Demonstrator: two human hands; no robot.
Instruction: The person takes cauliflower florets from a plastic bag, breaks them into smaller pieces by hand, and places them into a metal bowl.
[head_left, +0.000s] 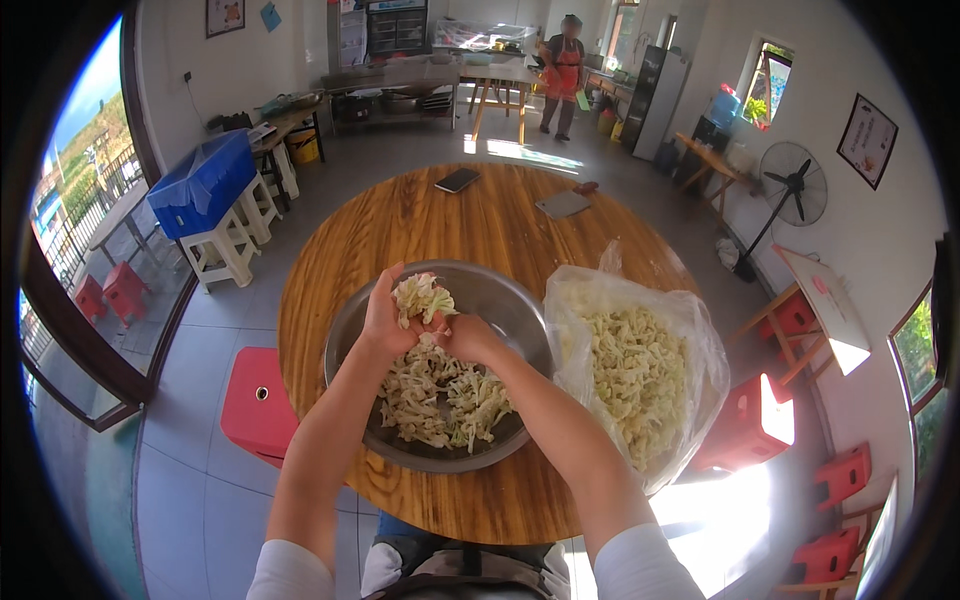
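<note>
Over a wide stainless-steel basin (517, 300), my left hand (386, 319) holds a piece of cauliflower (421, 296), its florets and pale green stems showing above the palm. My right hand (466, 337) meets it from the right, fingers against the lower part of the piece; its fingertips are partly hidden. Broken cauliflower florets (439, 397) lie in the basin beneath both hands. Just right of the basin, a clear plastic bag (705, 360) gapes open, full of more cauliflower florets (637, 375).
The basin stands on a round wooden table (360, 225). Towards its far edge lie a smartphone (457, 180) and a cleaver (562, 204). Red plastic stools (255, 397) flank the table. A person in a red apron (566, 71) is at the back, and a pedestal fan (793, 184) stands right.
</note>
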